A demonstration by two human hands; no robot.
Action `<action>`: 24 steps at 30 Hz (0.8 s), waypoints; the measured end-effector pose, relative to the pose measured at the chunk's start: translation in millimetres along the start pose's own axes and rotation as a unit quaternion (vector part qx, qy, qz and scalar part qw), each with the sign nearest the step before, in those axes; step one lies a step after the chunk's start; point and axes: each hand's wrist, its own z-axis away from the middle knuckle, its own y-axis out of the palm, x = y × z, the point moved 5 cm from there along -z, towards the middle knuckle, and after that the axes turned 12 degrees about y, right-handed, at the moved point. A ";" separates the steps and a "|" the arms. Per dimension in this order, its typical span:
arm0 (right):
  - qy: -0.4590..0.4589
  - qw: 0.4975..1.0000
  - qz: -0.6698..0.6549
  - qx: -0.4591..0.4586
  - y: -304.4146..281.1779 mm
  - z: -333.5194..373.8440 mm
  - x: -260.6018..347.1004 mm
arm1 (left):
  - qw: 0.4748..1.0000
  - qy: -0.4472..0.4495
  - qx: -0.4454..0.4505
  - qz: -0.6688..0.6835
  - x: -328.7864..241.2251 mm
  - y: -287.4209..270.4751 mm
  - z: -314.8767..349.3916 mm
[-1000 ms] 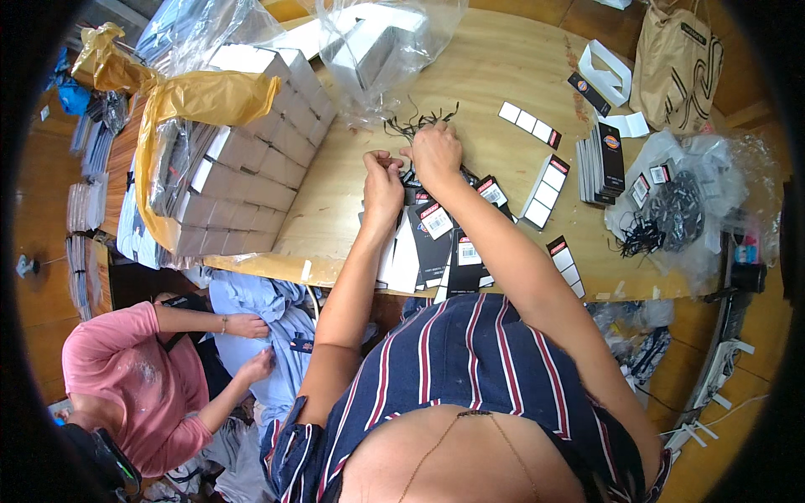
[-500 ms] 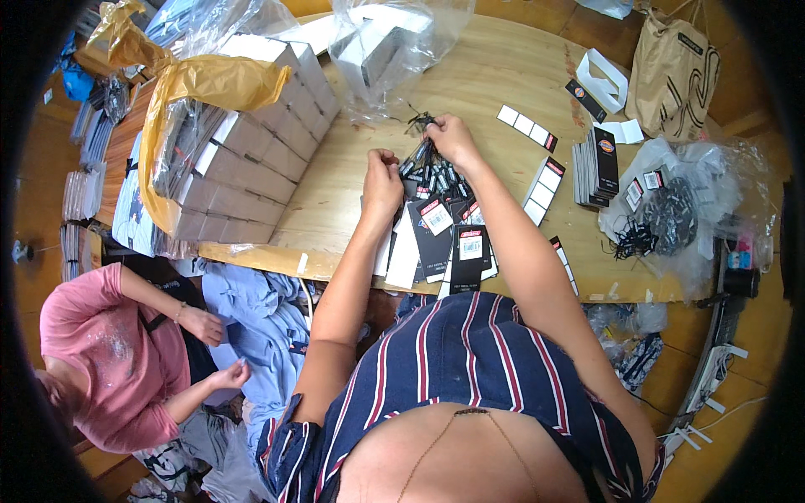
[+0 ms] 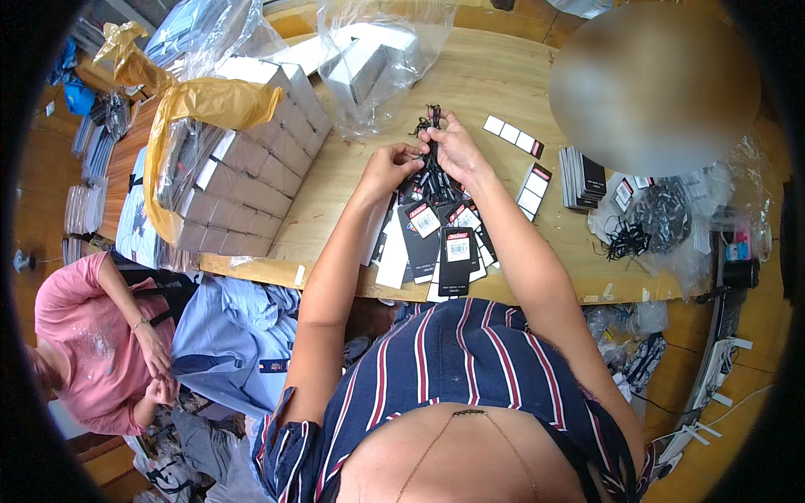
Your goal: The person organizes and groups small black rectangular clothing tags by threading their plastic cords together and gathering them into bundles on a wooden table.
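Observation:
Over the middle of the table, my right hand [image 3: 457, 151] grips a gathered bundle of black tag cords [image 3: 433, 174], whose looped ends stick up past the fingers. My left hand [image 3: 392, 170] is closed, its fingertips pinching at the same cords just beside the right hand. Below them a bunch of black hang tags [image 3: 455, 272] fans out toward me on the table. Several carry white label stickers with a red strip, and a few white backs show at the left side. The cords run down into these tags.
Left of my arms stands a block of stacked white boxes [image 3: 243, 189] with yellow plastic over it. Clear plastic [image 3: 377, 75] covers boxes behind. To the right are sticker strips [image 3: 534, 191], stacked black tags [image 3: 580, 178] and bagged cords [image 3: 662, 214]. A co-worker in pink [image 3: 92, 335] handles blue cloth.
My left hand has moved up and right, from beside the cords onto them. The cords are now drawn into a tighter upright bundle. The co-worker's hands have come together.

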 end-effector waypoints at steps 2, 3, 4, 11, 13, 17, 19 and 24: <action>-0.017 0.997 0.080 0.001 4.5 7.9 11.0 | 0.999 -0.016 0.021 -0.033 -7.9 0.9 2.2; -0.032 0.995 0.089 0.009 9.3 12.8 15.8 | 0.999 -0.009 0.024 -0.026 -13.4 1.4 3.5; -0.046 0.994 0.098 0.018 14.9 17.5 19.9 | 0.999 -0.002 0.028 -0.018 -18.7 1.3 5.2; -0.076 0.974 0.171 0.126 65.4 56.5 55.2 | 0.997 0.073 0.020 -0.009 -70.5 -24.3 12.0; -0.079 0.964 0.201 0.158 85.1 68.8 64.5 | 0.991 0.113 0.042 0.065 -75.8 -35.5 11.5; -0.066 0.952 0.253 0.162 108.1 79.7 79.4 | 0.986 0.118 0.074 0.087 -98.4 -38.9 8.0; -0.097 0.947 0.275 0.133 108.2 78.1 84.5 | 0.979 0.101 0.143 0.107 -106.6 -32.7 5.9; -0.144 0.941 0.268 0.147 116.9 71.4 90.3 | 0.985 0.083 0.100 0.116 -120.3 -10.4 -4.8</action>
